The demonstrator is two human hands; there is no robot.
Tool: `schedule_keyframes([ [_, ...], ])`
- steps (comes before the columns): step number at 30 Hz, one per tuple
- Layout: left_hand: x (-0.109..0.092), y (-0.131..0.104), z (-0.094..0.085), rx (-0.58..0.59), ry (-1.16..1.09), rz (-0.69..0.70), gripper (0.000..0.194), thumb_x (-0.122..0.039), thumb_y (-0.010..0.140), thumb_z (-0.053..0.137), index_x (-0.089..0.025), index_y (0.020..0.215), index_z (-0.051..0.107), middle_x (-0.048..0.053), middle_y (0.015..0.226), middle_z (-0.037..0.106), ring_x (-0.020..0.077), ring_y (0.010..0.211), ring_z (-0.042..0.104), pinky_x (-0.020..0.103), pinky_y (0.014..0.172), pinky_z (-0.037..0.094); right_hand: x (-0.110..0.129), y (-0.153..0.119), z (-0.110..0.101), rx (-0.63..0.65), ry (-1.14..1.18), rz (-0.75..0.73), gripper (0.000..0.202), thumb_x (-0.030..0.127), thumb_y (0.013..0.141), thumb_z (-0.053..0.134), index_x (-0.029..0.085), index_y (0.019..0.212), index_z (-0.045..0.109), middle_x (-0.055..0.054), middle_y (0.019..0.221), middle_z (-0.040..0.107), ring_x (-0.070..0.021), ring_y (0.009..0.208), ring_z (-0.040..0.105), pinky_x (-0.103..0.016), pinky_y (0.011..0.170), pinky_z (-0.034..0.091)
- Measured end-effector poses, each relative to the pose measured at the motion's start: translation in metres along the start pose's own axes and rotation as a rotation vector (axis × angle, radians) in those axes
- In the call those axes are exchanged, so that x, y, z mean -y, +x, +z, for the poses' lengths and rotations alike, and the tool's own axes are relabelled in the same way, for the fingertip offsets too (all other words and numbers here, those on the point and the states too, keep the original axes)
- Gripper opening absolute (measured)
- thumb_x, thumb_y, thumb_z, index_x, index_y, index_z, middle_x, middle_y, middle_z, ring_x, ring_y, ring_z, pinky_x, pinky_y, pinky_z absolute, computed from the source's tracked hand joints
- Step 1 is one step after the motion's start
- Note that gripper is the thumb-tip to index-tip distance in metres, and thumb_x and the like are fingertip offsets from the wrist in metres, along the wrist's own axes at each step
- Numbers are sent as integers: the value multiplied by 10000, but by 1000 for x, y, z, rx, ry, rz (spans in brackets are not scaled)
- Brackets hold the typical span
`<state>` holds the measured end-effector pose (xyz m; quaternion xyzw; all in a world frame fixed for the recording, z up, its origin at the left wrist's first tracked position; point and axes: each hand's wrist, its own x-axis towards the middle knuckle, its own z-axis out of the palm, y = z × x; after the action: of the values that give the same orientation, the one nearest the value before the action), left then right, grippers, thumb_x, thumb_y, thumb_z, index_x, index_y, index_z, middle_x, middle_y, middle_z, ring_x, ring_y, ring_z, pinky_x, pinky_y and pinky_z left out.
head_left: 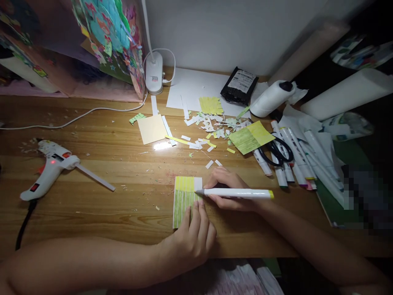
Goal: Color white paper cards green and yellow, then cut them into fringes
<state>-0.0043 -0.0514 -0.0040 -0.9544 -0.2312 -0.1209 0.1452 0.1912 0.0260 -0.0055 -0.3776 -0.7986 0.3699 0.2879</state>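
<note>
A small paper card (183, 209) lies on the wooden table, striped yellow along its far part and green along its near part. White shows at its far right corner. The fingers of my left hand (195, 233) are stretched out and rest on the card's near right part. My right hand (229, 190) is closed around a white marker (242, 193) with a yellow end. The marker lies nearly level, its tip touching or just above the card by the white corner; I cannot tell which.
Paper scraps (208, 125) litter the table beyond my hands. Black-handled scissors (278, 153) lie partly under a green-and-yellow paper square (251, 137), beside several markers (296, 157). At left lies a glue gun (50, 168) with a red light lit. A white lamp base (154, 73) stands behind.
</note>
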Motion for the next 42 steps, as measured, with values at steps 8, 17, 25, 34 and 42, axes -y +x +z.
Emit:
schedule_keyframes([
  [8, -6, -5, 6, 8, -2, -16, 314, -271, 877, 422, -24, 1001, 569, 247, 1111, 616, 312, 1004, 613, 408, 836, 471, 0, 1, -1, 29, -5, -55, 62, 184, 725, 598, 188, 782, 572, -21, 726, 623, -157, 663, 523, -313, 678, 399],
  [17, -1, -2, 3, 31, -28, -44, 281, -208, 882, 382, -23, 990, 565, 222, 1067, 631, 277, 962, 622, 383, 840, 451, 0, -1, -4, -97, 103, 72, 203, 227, 822, 563, 206, 1023, 540, -56, 878, 583, -164, 718, 525, -280, 613, 413],
  [25, 0, -1, 2, 44, -6, -80, 258, -200, 877, 410, -17, 996, 548, 207, 998, 650, 255, 879, 639, 364, 802, 451, 1, 3, -7, 115, -9, -72, 157, 200, 765, 606, 202, 923, 602, -34, 802, 642, -179, 745, 533, -341, 744, 408],
  [34, -1, -1, 2, 47, 15, -80, 360, -339, 893, 471, -2, 988, 554, 288, 1201, 549, 270, 961, 628, 362, 857, 440, -1, 2, -2, 45, -46, -70, 159, 209, 781, 596, 185, 938, 612, -53, 783, 636, -182, 730, 535, -308, 673, 437],
  [42, -2, -1, 1, 35, 2, -100, 317, -270, 890, 413, -6, 976, 566, 281, 1181, 564, 292, 1009, 618, 347, 840, 472, 0, 4, -3, 33, -33, -20, 181, 213, 793, 596, 173, 969, 596, -68, 835, 634, -181, 747, 548, -298, 668, 444],
])
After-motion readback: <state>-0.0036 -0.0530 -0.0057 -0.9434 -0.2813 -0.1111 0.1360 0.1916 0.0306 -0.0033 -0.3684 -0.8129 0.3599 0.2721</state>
